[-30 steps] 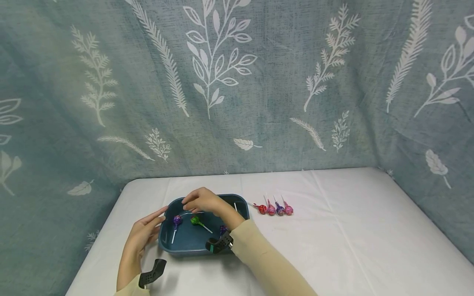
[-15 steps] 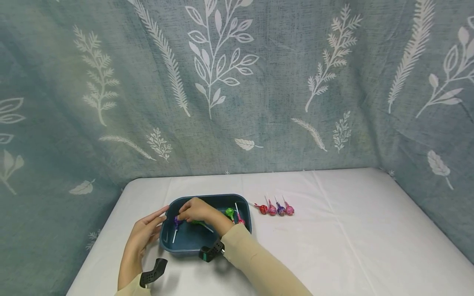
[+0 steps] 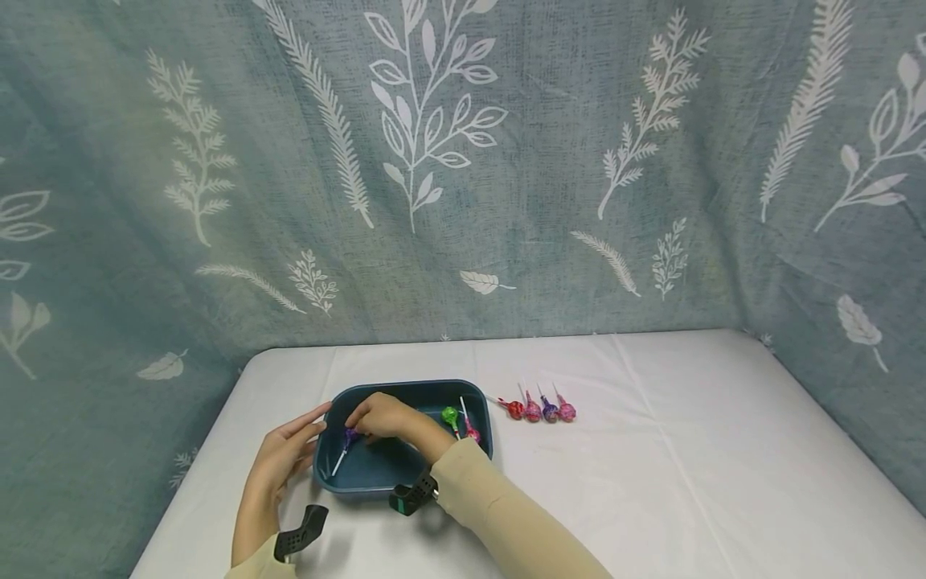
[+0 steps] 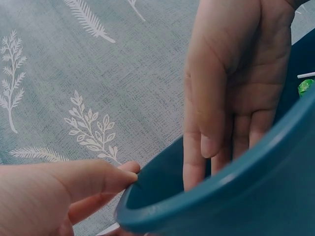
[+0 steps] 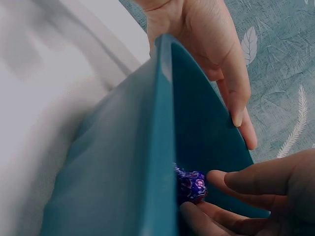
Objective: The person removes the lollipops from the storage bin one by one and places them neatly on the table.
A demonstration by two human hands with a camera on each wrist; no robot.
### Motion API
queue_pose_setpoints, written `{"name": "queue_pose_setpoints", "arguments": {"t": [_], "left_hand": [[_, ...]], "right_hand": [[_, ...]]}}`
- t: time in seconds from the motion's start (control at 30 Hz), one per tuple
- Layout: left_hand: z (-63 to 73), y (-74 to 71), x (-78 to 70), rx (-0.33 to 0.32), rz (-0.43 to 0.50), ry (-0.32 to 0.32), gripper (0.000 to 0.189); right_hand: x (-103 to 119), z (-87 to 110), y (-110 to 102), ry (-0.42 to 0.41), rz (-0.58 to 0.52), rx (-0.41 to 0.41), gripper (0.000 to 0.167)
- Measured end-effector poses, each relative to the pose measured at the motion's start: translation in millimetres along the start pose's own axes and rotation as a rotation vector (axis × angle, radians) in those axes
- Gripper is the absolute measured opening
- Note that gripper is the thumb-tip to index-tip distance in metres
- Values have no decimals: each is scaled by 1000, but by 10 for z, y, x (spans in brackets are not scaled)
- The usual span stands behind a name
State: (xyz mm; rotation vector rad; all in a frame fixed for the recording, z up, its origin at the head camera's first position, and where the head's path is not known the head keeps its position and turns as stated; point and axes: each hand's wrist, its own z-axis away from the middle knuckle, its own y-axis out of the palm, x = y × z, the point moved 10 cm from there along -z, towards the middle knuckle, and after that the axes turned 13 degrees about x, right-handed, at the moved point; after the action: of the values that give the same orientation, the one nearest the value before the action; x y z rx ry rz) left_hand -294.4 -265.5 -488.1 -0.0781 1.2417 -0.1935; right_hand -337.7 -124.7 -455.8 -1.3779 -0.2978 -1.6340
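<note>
The person's right hand (image 3: 383, 416) is down inside a dark blue tub (image 3: 387, 470), near its left end, and the thumb and fingers are closed together around the head of a purple lollipop (image 5: 192, 186). That lollipop is inside the tub, its white stick slanting down from the head towards the near left corner. The fingers come at the candy from two sides, touching its shiny wrapper.

The left hand (image 3: 282, 450) is at the tub's left end, its fingers fairly straight and resting against the rim; thumb and forefinger both lie along the edge. How firmly it presses, I can't tell.

Further right in the tub, just beyond the right wrist, a green lollipop (image 3: 450, 416) lies beside a pink lollipop (image 3: 473, 434), whose stick leans up towards the far wall. The right forearm crosses over the tub's near right part and covers some of it.

On the white tablecloth (image 3: 651, 458), to the right of the tub, four more lollipops sit in a row: a red one (image 3: 515, 410), a pink one, a dark purple one (image 3: 550, 413) and another pink one (image 3: 567, 413). The red one's stick points towards the tub; the others point away from the person.
</note>
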Motion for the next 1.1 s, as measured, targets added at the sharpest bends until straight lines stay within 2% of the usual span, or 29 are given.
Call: {"name": "queue_pose_setpoints", "arguments": {"t": [0.23,0.47,0.63,0.73,1.1], "left_hand": [[5,-7,6,6,5,-12,47],[-3,-8,13,6,12,-8,47],[1,-2,0,0,-2,4,47],[3,-6,-6,-3,-3,12,47],[-1,-9,-16,-6,8,19,46]], "right_hand": [[14,12,-64,-15,55,-58,22],[25,-55,-4,-36,126,-8,30],[30,-103,16,-17,231,12,32],[47,-126,20,-8,308,6,33],[78,-150,57,3,400,-42,26]]}}
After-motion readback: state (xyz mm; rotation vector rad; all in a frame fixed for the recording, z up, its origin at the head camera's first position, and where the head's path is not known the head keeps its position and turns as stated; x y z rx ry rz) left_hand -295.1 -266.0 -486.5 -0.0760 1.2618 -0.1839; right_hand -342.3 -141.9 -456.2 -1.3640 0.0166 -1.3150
